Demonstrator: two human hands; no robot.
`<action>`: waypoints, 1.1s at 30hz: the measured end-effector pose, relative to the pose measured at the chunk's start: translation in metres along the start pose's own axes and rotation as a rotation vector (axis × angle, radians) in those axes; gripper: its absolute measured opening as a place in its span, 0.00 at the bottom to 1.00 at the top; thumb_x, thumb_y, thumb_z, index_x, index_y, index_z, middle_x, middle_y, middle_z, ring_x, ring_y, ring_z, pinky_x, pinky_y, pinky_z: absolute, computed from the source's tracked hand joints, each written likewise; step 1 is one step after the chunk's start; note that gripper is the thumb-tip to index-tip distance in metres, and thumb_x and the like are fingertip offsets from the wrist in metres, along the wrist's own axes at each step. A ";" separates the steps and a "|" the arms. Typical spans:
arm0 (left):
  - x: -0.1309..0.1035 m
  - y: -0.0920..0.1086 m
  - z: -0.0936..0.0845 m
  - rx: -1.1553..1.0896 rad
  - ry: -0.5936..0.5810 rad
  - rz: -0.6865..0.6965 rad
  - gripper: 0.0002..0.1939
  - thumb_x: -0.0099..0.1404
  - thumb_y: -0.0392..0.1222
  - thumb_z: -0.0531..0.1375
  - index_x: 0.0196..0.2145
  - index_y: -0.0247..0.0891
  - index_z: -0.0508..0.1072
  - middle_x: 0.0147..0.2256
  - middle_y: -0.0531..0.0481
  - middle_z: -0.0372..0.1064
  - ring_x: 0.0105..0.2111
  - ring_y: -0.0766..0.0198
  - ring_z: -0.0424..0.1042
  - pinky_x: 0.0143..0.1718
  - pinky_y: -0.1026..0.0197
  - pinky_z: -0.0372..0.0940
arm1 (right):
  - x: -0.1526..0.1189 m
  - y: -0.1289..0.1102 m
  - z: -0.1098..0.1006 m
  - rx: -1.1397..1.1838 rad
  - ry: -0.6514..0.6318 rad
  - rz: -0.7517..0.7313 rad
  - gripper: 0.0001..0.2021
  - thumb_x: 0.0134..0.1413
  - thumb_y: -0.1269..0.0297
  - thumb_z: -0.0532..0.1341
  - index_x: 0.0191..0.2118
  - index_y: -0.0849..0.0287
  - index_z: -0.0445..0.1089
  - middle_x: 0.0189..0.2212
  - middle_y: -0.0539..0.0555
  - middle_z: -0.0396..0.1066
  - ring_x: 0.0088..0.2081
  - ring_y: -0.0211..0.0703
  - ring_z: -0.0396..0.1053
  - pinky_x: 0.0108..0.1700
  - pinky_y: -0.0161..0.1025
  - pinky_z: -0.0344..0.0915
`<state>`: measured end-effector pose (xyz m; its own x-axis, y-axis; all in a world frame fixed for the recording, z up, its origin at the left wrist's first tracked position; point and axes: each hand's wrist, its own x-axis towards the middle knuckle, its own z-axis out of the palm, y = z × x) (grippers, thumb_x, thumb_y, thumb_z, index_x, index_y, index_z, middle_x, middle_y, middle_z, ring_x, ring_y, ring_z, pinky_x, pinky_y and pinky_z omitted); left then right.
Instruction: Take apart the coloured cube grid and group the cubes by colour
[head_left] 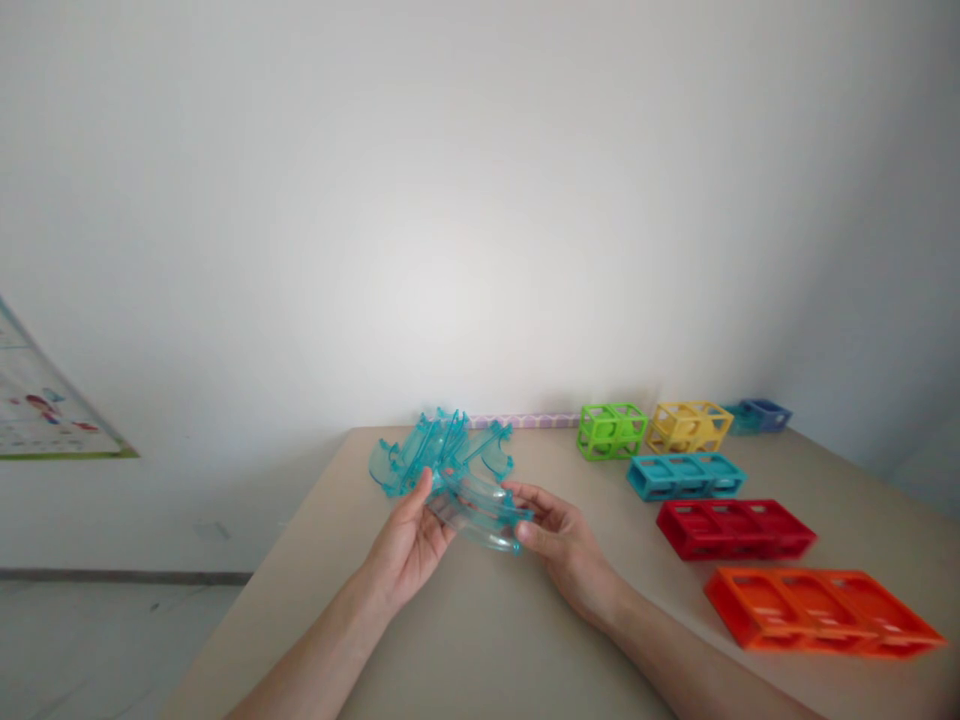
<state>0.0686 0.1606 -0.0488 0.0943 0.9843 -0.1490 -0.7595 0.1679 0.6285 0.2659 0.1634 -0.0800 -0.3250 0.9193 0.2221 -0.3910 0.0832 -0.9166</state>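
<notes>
A clear teal plastic track piece [484, 522], curved and channel-shaped, is held above the table between both hands. My left hand [411, 540] is closed on its left end, thumb on top. At the right end, the fingers and thumb of my right hand [559, 540] grip the piece near its small connector. Just behind lies a pile of similar transparent teal track pieces [439, 445], partly hidden by the held piece and my left thumb.
On the table [480, 640] at right stand open-frame blocks: green [611, 432], yellow [688, 428], blue [686, 476], red [735, 530] and orange [821, 612]. A dark blue block [765, 414] is at the far corner. A white wall [480, 200] rises behind.
</notes>
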 end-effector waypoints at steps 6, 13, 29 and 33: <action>0.000 -0.006 -0.005 0.158 -0.112 0.039 0.12 0.61 0.43 0.64 0.40 0.34 0.73 0.39 0.43 0.76 0.42 0.57 0.76 0.46 0.55 0.70 | -0.001 0.000 -0.008 -0.265 0.092 -0.135 0.22 0.50 0.53 0.66 0.50 0.54 0.70 0.41 0.55 0.71 0.42 0.47 0.68 0.42 0.42 0.66; -0.001 -0.017 -0.012 0.732 -0.209 0.174 0.24 0.58 0.40 0.66 0.52 0.41 0.68 0.50 0.43 0.70 0.46 0.56 0.73 0.48 0.54 0.65 | 0.001 -0.010 -0.015 -0.810 0.281 -0.284 0.17 0.55 0.66 0.57 0.51 0.57 0.66 0.48 0.59 0.68 0.48 0.51 0.67 0.51 0.50 0.64; -0.009 -0.021 -0.018 1.379 -0.345 0.338 0.29 0.57 0.37 0.64 0.56 0.46 0.69 0.57 0.44 0.66 0.57 0.49 0.63 0.61 0.46 0.51 | 0.008 -0.025 -0.029 -1.640 0.066 -0.220 0.17 0.52 0.81 0.55 0.43 0.54 0.71 0.43 0.55 0.72 0.50 0.48 0.65 0.62 0.58 0.41; -0.010 -0.022 -0.017 1.451 -0.380 0.348 0.28 0.58 0.38 0.63 0.56 0.48 0.69 0.58 0.45 0.65 0.58 0.50 0.62 0.61 0.47 0.52 | 0.016 -0.025 -0.050 -1.691 0.198 -0.215 0.20 0.48 0.84 0.53 0.41 0.55 0.70 0.44 0.55 0.72 0.55 0.50 0.62 0.62 0.61 0.39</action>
<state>0.0733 0.1460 -0.0735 0.3754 0.9019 0.2138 0.4607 -0.3817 0.8013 0.3138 0.1949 -0.0701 -0.2383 0.8571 0.4567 0.9063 0.3652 -0.2126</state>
